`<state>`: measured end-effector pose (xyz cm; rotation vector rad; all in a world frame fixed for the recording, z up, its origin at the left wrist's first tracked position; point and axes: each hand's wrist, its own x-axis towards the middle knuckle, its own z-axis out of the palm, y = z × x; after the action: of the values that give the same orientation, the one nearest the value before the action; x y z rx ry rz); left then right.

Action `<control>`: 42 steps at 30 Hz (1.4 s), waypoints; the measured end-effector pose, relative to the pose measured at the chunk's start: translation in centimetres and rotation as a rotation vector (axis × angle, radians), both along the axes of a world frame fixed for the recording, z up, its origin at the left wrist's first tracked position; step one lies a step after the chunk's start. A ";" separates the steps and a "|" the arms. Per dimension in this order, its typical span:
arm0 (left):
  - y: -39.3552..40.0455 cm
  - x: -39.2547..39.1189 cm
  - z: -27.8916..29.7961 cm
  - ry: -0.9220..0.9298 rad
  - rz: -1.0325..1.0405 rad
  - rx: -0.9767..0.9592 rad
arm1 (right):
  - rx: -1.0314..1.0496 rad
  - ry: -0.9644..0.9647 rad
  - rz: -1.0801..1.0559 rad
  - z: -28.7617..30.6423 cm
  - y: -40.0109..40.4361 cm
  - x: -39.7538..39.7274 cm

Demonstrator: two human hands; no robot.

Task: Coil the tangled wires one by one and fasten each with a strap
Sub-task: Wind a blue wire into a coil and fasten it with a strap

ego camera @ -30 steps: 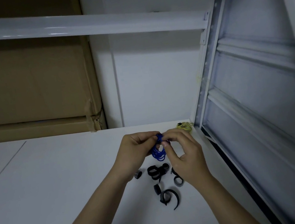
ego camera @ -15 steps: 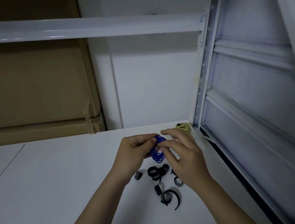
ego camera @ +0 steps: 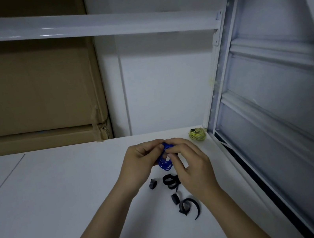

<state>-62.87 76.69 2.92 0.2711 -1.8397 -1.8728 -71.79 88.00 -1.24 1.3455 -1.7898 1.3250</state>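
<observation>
Having drawn closer over the blue wire coil [ego camera: 164,160], the left hand [ego camera: 139,166] and right hand [ego camera: 191,167] are both pinching it (strapping is seemingly nearing)

— What am I looking at with the blue wire [ego camera: 165,162]?
— I see it wound into a small coil, held up off the desk [ego camera: 61,197], its loops hanging downward.
— And the straps?
— Black straps [ego camera: 180,195] lie loose and curled on the desk just below it.
— Any other wire?
— I see a yellow wire coil [ego camera: 197,134], already bundled, lying at the desk's far right corner.
</observation>
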 end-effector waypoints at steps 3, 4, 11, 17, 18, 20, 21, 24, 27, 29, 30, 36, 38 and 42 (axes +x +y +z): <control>-0.5 0.2 -0.2 -0.026 -0.028 0.031 | -0.004 0.003 -0.033 0.0 -0.2 0.5; -0.7 0.3 -0.3 -0.042 -0.036 0.042 | -0.001 0.007 -0.036 -0.1 -0.2 0.6; -1.6 0.9 0.1 -0.068 -0.152 0.132 | 0.042 0.210 -0.125 -0.1 0.0 0.7; -1.7 0.5 0.7 -0.084 -0.141 0.064 | 0.039 0.193 -0.086 0.7 0.6 0.2; -1.5 0.4 0.8 -0.074 -0.138 0.029 | 0.039 0.145 -0.072 0.8 0.7 0.2; -1.2 0.4 1.0 -0.045 -0.126 -0.058 | 0.038 0.044 -0.042 1.4 0.8 0.3; -1.1 0.3 1.1 -0.034 -0.119 -0.092 | 0.026 -0.004 -0.030 1.6 0.8 0.3; -0.8 0.1 1.1 -0.018 -0.099 -0.143 | -0.025 -0.154 -0.006 2.3 0.8 0.4; -0.4 -0.1 1.4 -0.002 -0.097 -0.230 | -0.076 -0.316 0.041 3.1 1.0 0.5; -0.4 -0.3 1.7 0.002 -0.099 -0.302 | -0.092 -0.491 0.072 3.8 1.0 0.5; -0.4 -0.4 1.8 -0.003 -0.092 -0.337 | -0.093 -0.569 0.068 4.1 0.9 0.4; -0.6 -1.0 1.1 -0.054 -0.078 -0.460 | -0.080 -0.749 0.023 4.0 0.5 -0.2; -0.9 -1.1 1.0 -0.063 -0.080 -0.452 | -0.068 -0.771 0.046 4.1 0.5 -0.3; -1.0 -1.2 1.1 -0.063 -0.081 -0.396 | -0.035 -0.788 0.069 4.4 0.6 -0.5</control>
<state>-64.06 75.66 4.04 0.1195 -2.2420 -1.5172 -72.26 88.61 3.13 0.9189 -2.1877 2.1095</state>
